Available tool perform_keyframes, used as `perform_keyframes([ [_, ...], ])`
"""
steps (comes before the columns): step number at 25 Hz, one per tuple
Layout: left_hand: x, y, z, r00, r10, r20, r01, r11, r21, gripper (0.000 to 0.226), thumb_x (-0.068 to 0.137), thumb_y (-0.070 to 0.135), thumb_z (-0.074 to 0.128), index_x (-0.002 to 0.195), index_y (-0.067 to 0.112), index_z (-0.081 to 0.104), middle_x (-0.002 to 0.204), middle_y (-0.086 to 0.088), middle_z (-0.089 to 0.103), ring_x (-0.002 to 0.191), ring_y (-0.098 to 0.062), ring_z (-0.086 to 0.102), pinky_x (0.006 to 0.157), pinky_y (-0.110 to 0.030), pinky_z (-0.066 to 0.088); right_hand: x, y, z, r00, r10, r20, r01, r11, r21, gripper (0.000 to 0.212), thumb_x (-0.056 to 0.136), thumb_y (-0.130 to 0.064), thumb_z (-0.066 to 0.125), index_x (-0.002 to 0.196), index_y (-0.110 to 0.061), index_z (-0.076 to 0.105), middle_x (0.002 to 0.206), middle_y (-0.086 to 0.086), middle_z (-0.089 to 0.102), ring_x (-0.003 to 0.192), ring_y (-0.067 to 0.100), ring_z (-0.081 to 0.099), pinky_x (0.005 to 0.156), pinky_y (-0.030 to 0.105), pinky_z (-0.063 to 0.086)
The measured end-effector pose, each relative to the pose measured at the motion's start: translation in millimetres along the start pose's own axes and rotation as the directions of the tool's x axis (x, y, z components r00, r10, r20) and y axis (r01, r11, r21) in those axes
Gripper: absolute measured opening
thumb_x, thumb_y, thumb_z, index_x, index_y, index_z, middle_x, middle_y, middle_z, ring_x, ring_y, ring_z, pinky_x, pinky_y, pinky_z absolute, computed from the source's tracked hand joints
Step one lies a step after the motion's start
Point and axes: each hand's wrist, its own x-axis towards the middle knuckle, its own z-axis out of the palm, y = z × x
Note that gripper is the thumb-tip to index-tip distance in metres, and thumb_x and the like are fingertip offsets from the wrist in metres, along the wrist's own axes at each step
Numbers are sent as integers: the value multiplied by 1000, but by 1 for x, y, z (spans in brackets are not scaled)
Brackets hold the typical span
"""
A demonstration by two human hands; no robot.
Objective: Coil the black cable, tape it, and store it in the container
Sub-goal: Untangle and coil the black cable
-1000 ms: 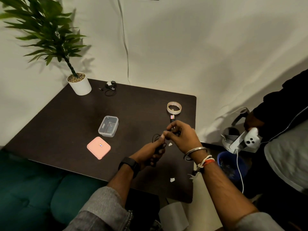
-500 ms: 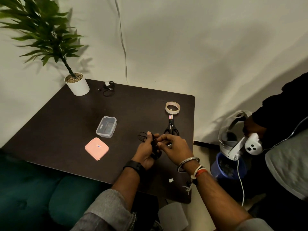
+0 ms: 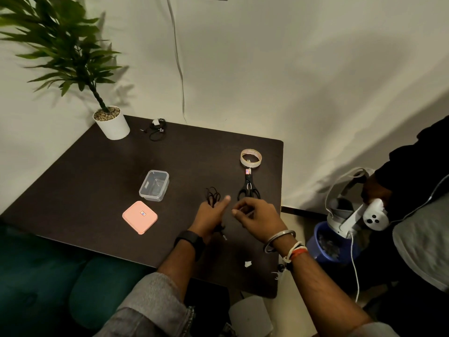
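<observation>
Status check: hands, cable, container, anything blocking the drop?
Left hand grips coiled black cable. Right hand apart, fingers curled; contents not discernible. Container open, pink lid beside it. Path to container unobstructed.

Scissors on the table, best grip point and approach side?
Take the scissors by the black handle loops, coming from the near table edge. They lie flat, loops toward the person and closed blades pointing away at the tape roll. The right hand is nearest.
</observation>
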Motion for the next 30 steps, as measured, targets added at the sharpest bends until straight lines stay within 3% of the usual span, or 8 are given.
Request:
perform_keyframes([
  [2,2,-3,-6,985,148,83,-169,891,420,28,92,28,69,74,13,53,67,-5,49,57,-16,47,59,-34,44,4,-3,-4,997,-1,-77,6,998,66,25,90,-44,67,112,-32,63,95,-14,65,77,-2,63,65,12,47],
  [4,2,-5,-7,958,239,160,-276,609,744,19,91,22,65,82,6,62,77,-8,64,70,-23,62,69,-38,55,10,-10,-4,1000,-15,-23,17,993,113,49,86,-52,68,130,-37,52,113,-18,57,86,-2,61,66,9,44],
  [7,-2,-5,-1,919,300,255,-359,374,855,16,91,23,62,80,12,64,76,-3,65,73,-24,65,66,-36,55,19,-16,1,986,-58,158,55,998,29,75,83,-59,67,148,-44,32,136,-16,42,110,7,54,84,19,44],
  [10,-2,-5,0,882,338,329,-433,303,849,15,92,26,60,102,19,69,94,2,72,79,-17,68,73,-28,54,21,-9,7,969,-58,240,64,998,-16,55,88,-52,66,140,-41,51,139,-9,57,123,11,53,99,30,45],
  [16,2,-6,-9,884,348,313,-429,335,839,9,87,31,69,94,26,71,63,16,55,51,4,51,47,-7,36,12,-1,17,994,-36,102,29,997,69,30,88,-39,72,117,-33,72,113,-15,72,97,-7,59,83,10,41],
  [20,7,-13,-9,923,277,268,-378,522,765,30,80,33,81,61,28,58,54,11,55,48,1,55,46,-9,40,10,2,17,998,-37,52,33,997,69,18,85,-22,77,102,-28,78,89,-21,72,84,-15,63,73,-1,43],
  [24,3,-2,-16,927,101,361,-327,691,645,44,75,39,85,91,1,69,69,-1,63,57,-9,58,62,-29,52,12,7,12,999,-6,37,1,990,140,14,83,-14,78,92,-25,80,81,-18,75,83,-10,68,74,4,50],
  [30,-4,13,-28,900,-70,429,-191,823,535,40,97,56,49,98,20,67,80,0,56,65,-7,58,59,-22,49,17,15,7,1000,9,11,-11,986,167,12,82,-20,80,89,-30,78,82,-20,74,85,-8,68,80,16,55],
])
